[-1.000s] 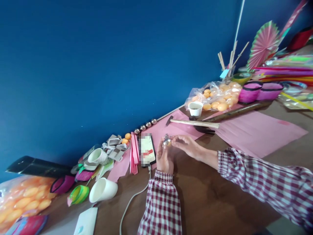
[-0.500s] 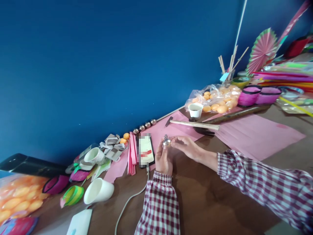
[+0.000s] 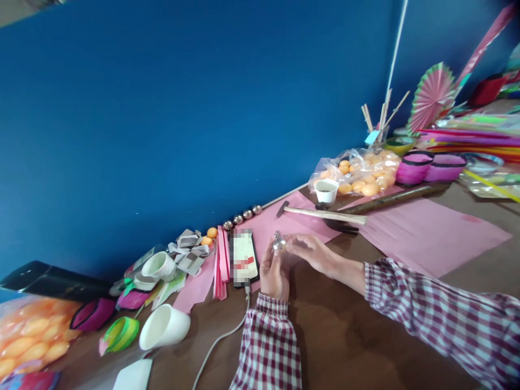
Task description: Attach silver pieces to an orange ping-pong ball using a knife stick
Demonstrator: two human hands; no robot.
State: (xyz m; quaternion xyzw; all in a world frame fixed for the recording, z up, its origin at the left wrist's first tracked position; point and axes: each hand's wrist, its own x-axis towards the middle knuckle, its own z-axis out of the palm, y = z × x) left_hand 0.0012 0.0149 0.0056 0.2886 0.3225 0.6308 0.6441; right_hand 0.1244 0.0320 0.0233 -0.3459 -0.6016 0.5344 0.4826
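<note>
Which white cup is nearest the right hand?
The small cup, behind the hammer and beyond the right hand; the large cup and the textured cup are farther off, left of the phone.

Near the painted blue wall (image 3: 182, 108), a clear plastic bag of orange balls (image 3: 370, 189) slumps behind a small white tub (image 3: 326, 193). Over to the right rises a pink, green-edged pleated paper fan (image 3: 431, 100), beyond two magenta, black-rimmed pouches (image 3: 408, 174).

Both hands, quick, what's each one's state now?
Left hand: holding a shiny silver-coloured ornament.
Right hand: close beside it; whether gripping cannot be told.
</note>
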